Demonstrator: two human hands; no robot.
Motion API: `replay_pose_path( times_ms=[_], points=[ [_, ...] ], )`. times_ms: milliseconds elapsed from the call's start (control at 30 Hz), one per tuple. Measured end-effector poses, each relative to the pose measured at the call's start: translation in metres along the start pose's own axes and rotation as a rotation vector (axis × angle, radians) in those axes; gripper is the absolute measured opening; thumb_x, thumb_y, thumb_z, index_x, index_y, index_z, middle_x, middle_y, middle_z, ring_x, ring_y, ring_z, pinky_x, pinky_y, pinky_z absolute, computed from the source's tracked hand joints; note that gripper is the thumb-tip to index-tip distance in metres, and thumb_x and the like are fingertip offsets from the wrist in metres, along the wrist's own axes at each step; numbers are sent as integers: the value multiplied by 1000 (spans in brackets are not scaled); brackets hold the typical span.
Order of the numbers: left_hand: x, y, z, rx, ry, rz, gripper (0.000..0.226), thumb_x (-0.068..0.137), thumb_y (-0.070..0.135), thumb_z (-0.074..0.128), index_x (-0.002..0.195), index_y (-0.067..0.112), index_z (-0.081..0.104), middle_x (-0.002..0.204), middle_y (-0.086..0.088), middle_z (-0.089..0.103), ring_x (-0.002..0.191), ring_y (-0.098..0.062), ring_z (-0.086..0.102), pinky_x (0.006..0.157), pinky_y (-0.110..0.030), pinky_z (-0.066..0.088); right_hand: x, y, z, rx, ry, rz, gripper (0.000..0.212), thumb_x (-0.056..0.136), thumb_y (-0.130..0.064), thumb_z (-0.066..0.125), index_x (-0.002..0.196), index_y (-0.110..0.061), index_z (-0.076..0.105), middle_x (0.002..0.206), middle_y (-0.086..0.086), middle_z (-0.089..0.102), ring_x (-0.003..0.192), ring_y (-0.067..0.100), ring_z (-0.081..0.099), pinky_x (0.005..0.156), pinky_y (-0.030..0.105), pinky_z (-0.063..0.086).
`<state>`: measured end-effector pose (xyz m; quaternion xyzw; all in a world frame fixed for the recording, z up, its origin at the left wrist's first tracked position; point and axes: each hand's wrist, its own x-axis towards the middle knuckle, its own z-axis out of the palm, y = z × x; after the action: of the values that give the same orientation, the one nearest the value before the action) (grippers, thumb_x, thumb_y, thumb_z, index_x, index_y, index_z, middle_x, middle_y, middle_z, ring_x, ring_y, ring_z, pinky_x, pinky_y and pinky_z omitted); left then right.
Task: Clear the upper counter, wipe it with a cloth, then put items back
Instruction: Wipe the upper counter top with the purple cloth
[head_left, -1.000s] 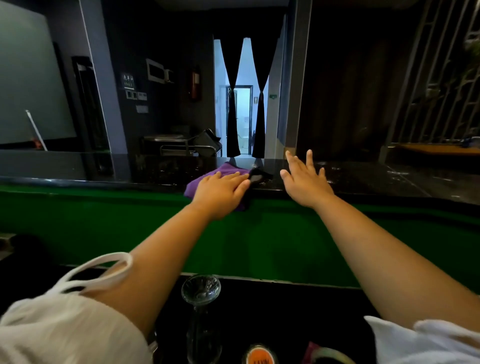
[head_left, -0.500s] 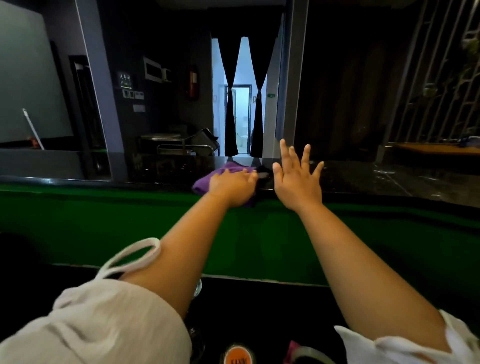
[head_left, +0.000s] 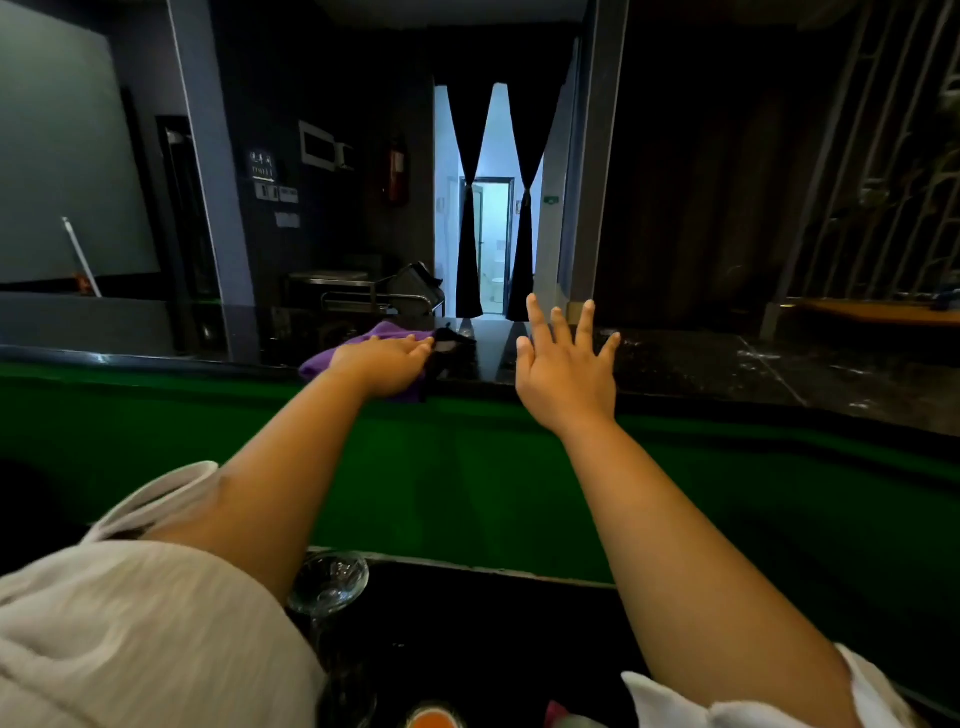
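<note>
A purple cloth (head_left: 382, 332) lies on the dark glossy upper counter (head_left: 701, 364), near its front edge. My left hand (head_left: 387, 361) presses flat on the cloth with straight fingers pointing right. A small black patch (head_left: 453, 338) shows just past the fingertips; I cannot tell what it is. My right hand (head_left: 566, 371) is raised over the counter's front edge to the right of the cloth, fingers spread and straight, holding nothing.
Below the counter runs a green front panel (head_left: 467, 478). On the lower black counter close to me stand a clear glass (head_left: 327, 582) and an orange-topped item (head_left: 434, 717). Behind the counter are a pillar (head_left: 597, 156), a metal cart (head_left: 363, 291) and a curtained doorway (head_left: 493, 208).
My right hand lifted off the counter and spread its fingers. My left hand with the cloth slid along the counter's front edge.
</note>
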<state>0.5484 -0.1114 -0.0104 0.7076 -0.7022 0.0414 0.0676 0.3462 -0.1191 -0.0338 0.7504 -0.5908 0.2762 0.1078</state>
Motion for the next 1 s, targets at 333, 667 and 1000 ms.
replay_pose_path(
  times_ms=[333, 667, 1000],
  points=[
    [-24, 51, 5, -91, 71, 58, 48, 100, 42, 14, 146, 34, 27, 155, 4, 27, 144, -30, 22, 115, -51, 16, 6, -2, -5, -37, -199, 89, 57, 101, -43, 11, 152, -24, -5, 161, 6, -2, 146, 26, -17, 112, 60, -9],
    [-19, -3, -7, -78, -91, -8, 50, 101, 43, 12, 149, 34, 12, 160, 5, 6, 145, -38, 4, 116, -57, 5, 5, -2, -17, -68, -362, 115, 60, 100, -50, 12, 152, -26, -4, 160, 5, -7, 144, 23, -23, 111, 60, -12],
    [53, -75, -4, 29, -219, -74, 50, 102, 24, 26, 150, 16, 16, 160, -3, 0, 147, -30, 0, 110, -68, 9, 47, -10, -4, 56, -406, 108, 64, 97, -57, 18, 151, -31, -3, 160, 8, -10, 141, 28, -29, 109, 58, -19]
  ],
)
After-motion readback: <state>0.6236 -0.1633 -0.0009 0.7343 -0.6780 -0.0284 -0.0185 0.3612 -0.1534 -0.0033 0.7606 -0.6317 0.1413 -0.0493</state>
